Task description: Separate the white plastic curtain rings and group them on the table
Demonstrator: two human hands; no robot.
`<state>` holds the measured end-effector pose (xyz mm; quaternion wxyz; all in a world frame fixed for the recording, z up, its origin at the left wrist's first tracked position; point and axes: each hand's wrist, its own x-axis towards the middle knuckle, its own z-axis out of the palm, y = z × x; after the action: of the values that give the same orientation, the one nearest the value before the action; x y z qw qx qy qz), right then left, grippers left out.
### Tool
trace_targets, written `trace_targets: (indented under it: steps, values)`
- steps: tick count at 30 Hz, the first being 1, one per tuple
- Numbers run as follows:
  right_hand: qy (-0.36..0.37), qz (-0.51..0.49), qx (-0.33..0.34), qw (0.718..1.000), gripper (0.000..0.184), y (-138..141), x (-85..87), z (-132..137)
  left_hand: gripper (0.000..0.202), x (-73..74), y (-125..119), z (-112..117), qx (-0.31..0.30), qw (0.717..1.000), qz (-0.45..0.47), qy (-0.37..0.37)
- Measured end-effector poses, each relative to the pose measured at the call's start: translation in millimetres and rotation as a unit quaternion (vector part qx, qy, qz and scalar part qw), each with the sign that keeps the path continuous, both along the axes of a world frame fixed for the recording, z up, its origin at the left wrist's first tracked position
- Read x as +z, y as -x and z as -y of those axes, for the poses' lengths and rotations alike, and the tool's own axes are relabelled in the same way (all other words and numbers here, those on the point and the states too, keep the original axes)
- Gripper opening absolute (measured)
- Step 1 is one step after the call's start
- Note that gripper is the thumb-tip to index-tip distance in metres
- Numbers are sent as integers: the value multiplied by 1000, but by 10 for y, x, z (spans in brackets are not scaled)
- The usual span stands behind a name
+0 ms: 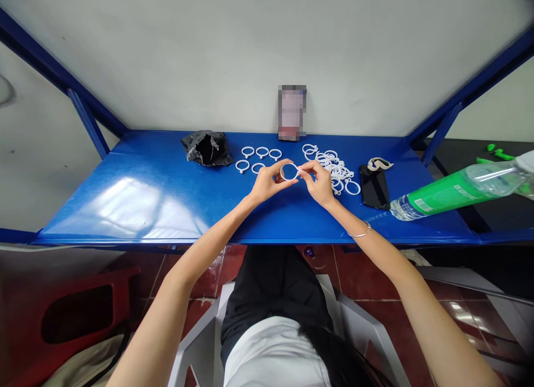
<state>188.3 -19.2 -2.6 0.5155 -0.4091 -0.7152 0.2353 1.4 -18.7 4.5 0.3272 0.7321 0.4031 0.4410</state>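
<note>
Between my two hands, just above the blue table, is a white plastic curtain ring (282,173) with a small eyelet. My left hand (266,180) grips the ring's left and lower side with thumb and fingers. At its right side, my right hand (319,184) pinches the ring near the eyelet, which the fingertips partly hide. Beyond my left hand, several similar rings (247,152) lie spaced out in two rows, one partly covered by that hand. A loose heap of white rings (340,170) lies right behind and beside my right hand.
On the blue table (225,209), a crumpled black plastic bag (207,148) lies at the back left. A blurred phone-like object (291,113) leans on the wall. To the right are a black phone (374,189), a cream band (379,164) and a green-labelled bottle (454,191).
</note>
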Motion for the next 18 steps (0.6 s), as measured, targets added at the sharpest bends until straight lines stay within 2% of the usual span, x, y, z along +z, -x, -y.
trace_targets:
  steps: [18]
  values:
    - [-16,28,4,999,33,8,27,27,53,22,2,1,12,1000,14,-24]
